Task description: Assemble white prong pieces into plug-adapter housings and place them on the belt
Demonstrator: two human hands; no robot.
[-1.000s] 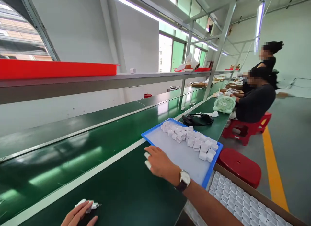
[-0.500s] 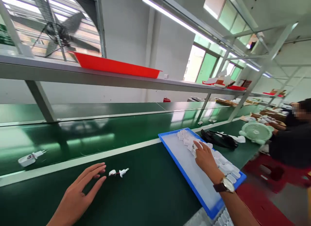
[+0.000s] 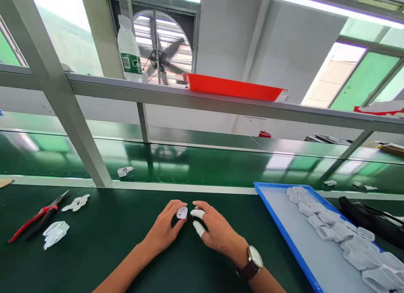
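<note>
My left hand (image 3: 166, 223) pinches a small white plastic housing (image 3: 182, 212) between thumb and fingers; a squarish end with a dark slot faces me. Just to its right is my right hand (image 3: 217, 230), its fingers apart and nothing visible in them. White finger covers (image 3: 198, 228) sit on its thumb and a finger. The hands are close but do not touch. On the right, a blue-rimmed tray (image 3: 285, 234) holds several white housings (image 3: 341, 230) along its right side. The small wired white part is not visible now.
Red-handled pliers (image 3: 41, 217), flat white parts (image 3: 76, 203) and a pile of white pieces (image 3: 56, 233) lie at left. A white plug adapter (image 3: 125, 171) rests on the green belt (image 3: 205, 169). A black item (image 3: 369, 219) lies beyond the tray. A metal post (image 3: 72, 116) stands at left.
My view has swung left. My right hand has left the tray and come beside my left hand, which now holds a white housing. The wired part is no longer visible on the table.
</note>
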